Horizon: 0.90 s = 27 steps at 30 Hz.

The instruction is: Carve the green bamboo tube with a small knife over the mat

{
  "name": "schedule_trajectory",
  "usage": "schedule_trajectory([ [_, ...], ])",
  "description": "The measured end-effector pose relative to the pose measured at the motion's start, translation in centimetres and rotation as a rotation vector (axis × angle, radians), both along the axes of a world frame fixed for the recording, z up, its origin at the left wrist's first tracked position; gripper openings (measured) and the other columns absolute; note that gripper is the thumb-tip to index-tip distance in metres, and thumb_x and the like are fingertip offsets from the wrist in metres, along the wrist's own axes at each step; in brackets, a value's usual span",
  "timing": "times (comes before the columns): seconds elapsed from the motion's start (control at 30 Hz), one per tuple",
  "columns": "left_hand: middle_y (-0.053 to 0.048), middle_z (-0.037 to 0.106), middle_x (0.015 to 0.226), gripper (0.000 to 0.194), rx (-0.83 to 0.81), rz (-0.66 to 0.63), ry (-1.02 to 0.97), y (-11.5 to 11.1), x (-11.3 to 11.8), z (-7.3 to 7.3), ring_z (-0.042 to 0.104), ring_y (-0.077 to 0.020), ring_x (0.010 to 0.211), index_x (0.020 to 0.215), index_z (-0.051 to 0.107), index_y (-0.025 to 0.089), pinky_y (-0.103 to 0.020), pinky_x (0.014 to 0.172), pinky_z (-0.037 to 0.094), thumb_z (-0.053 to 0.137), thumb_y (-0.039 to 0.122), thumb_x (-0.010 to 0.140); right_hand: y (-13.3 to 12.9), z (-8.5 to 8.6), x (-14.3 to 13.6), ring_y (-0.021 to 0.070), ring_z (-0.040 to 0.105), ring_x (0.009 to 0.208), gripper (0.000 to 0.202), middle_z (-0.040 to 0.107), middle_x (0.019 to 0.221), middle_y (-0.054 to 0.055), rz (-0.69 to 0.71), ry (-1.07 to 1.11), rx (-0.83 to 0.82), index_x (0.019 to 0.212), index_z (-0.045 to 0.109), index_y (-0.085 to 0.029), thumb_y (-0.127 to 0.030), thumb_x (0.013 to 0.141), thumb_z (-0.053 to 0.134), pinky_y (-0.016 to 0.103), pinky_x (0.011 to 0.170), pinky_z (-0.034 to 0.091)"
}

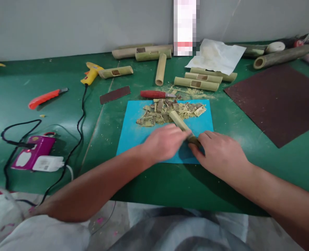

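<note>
A short bamboo tube slants over a blue sheet, its far end among a pile of bamboo chips and shavings. My right hand grips the tube's near end, thumb on one side and fingers on the other. Against the tube's middle is my left hand, closed and slightly blurred; whatever its fingers hold is hidden. Just beyond the chips lies a red-handled knife, its blade pointing right. A strip of brown sandpaper rests left of it.
More bamboo tubes, several with rectangular openings, lie toward the wall. A yellow glue gun trails a black cord to a purple power strip. An orange utility knife lies left; a large dark sheet and white paper lie right.
</note>
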<state>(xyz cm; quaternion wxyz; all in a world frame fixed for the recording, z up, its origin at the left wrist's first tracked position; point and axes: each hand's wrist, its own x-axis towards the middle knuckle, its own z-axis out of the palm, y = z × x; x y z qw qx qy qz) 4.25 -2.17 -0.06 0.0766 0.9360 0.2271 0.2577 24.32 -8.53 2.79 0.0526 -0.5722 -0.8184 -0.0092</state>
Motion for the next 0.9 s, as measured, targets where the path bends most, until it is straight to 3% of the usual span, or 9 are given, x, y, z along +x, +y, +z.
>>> schedule_trajectory([
  [0.1, -0.008, 0.069, 0.079, 0.038, 0.071, 0.086, 0.008, -0.1, -0.1, 0.0, 0.061, -0.0185, 0.071, 0.117, 0.067, 0.008, -0.032, 0.068, 0.051, 0.034, 0.021, 0.105, -0.1, 0.1, -0.1, 0.0164, 0.054, 0.059, 0.029, 0.065, 0.068, 0.007, -0.014, -0.014, -0.013, 0.072, 0.064, -0.017, -0.033, 0.093, 0.052, 0.032, 0.056, 0.024],
  [0.23, -0.007, 0.070, 0.081, 0.039, 0.000, -0.011, 0.060, 0.3, -0.3, -0.1, 0.062, -0.0169, 0.073, 0.118, 0.067, 0.010, -0.029, 0.067, 0.052, 0.032, 0.022, 0.106, -0.1, 0.2, -0.2, 0.0161, 0.054, 0.059, 0.026, 0.066, 0.068, 0.007, -0.005, -0.020, -0.019, 0.074, 0.064, -0.017, -0.032, 0.093, 0.053, 0.032, 0.055, 0.023],
  [0.37, -0.009, 0.069, 0.078, 0.038, 0.098, 0.155, 0.023, 1.0, -0.6, -0.3, 0.060, -0.0179, 0.071, 0.117, 0.068, 0.008, -0.031, 0.067, 0.050, 0.034, 0.023, 0.106, -0.1, 0.3, -0.2, 0.0166, 0.054, 0.059, 0.029, 0.064, 0.065, 0.006, -0.020, -0.054, -0.019, 0.071, 0.062, -0.019, -0.036, 0.093, 0.054, 0.032, 0.055, 0.021],
  [0.47, -0.007, 0.069, 0.080, 0.038, 0.058, 0.035, 0.066, 1.0, -0.7, -0.4, 0.061, -0.0173, 0.073, 0.121, 0.066, 0.010, -0.030, 0.067, 0.050, 0.033, 0.022, 0.106, -0.1, 0.4, -0.2, 0.0158, 0.054, 0.058, 0.026, 0.065, 0.067, 0.006, -0.005, -0.058, -0.030, 0.072, 0.063, -0.019, -0.034, 0.092, 0.055, 0.032, 0.054, 0.022],
  [0.63, -0.008, 0.068, 0.077, 0.037, 0.112, 0.164, 0.008, 1.1, -0.8, -0.4, 0.061, -0.0170, 0.071, 0.116, 0.067, 0.008, -0.030, 0.068, 0.050, 0.035, 0.021, 0.106, -0.1, 0.4, -0.2, 0.0164, 0.055, 0.058, 0.029, 0.064, 0.065, 0.006, -0.020, -0.071, -0.012, 0.071, 0.061, -0.019, -0.036, 0.092, 0.054, 0.032, 0.054, 0.021],
  [0.73, -0.008, 0.070, 0.082, 0.036, 0.070, 0.045, 0.068, 1.1, -0.8, -0.4, 0.063, -0.0174, 0.076, 0.121, 0.066, 0.011, -0.029, 0.068, 0.051, 0.034, 0.022, 0.106, -0.1, 0.4, -0.2, 0.0158, 0.055, 0.059, 0.027, 0.066, 0.067, 0.007, -0.004, -0.073, -0.022, 0.072, 0.062, -0.018, -0.034, 0.092, 0.055, 0.031, 0.054, 0.021],
  [0.9, -0.009, 0.069, 0.077, 0.036, 0.147, 0.205, 0.043, 1.3, -0.8, -0.4, 0.060, -0.0181, 0.071, 0.116, 0.068, 0.005, -0.031, 0.066, 0.051, 0.036, 0.020, 0.105, -0.1, 0.4, -0.1, 0.0165, 0.055, 0.057, 0.028, 0.064, 0.064, 0.006, -0.012, -0.076, -0.007, 0.071, 0.061, -0.018, -0.036, 0.092, 0.055, 0.032, 0.054, 0.020],
])
